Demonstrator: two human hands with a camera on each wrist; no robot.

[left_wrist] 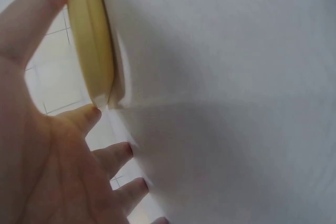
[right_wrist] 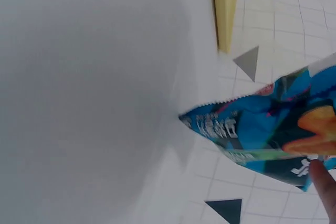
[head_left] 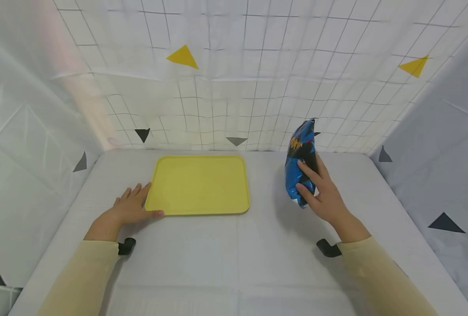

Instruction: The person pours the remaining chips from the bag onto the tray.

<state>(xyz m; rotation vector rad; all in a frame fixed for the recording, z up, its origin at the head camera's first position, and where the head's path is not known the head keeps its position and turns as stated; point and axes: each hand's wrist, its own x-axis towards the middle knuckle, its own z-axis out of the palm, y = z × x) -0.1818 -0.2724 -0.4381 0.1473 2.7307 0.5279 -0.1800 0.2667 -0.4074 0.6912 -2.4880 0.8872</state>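
A blue and black snack bag (head_left: 300, 163) stands roughly upright in the head view, its crimped end and a golden food picture showing in the right wrist view. My right hand (head_left: 324, 197) grips its lower right side, thumb and fingers spread over the wrapper; part of the grip is hidden behind the bag. The yellow tray (head_left: 197, 185) lies flat on the table left of the bag. At the tray's near left corner is my left hand (head_left: 133, 207), fingers spread and straight, the thumb along the front rim and the forefinger at the left rim.
A white cloth covers the table (head_left: 202, 259). Behind it rises a white grid-patterned sheet (head_left: 218, 105) with yellow and dark triangles, and pale sheets hang on both sides. A black wrist mount (head_left: 127, 246) sticks out at the left sleeve, another mount (head_left: 329, 248) at the right.
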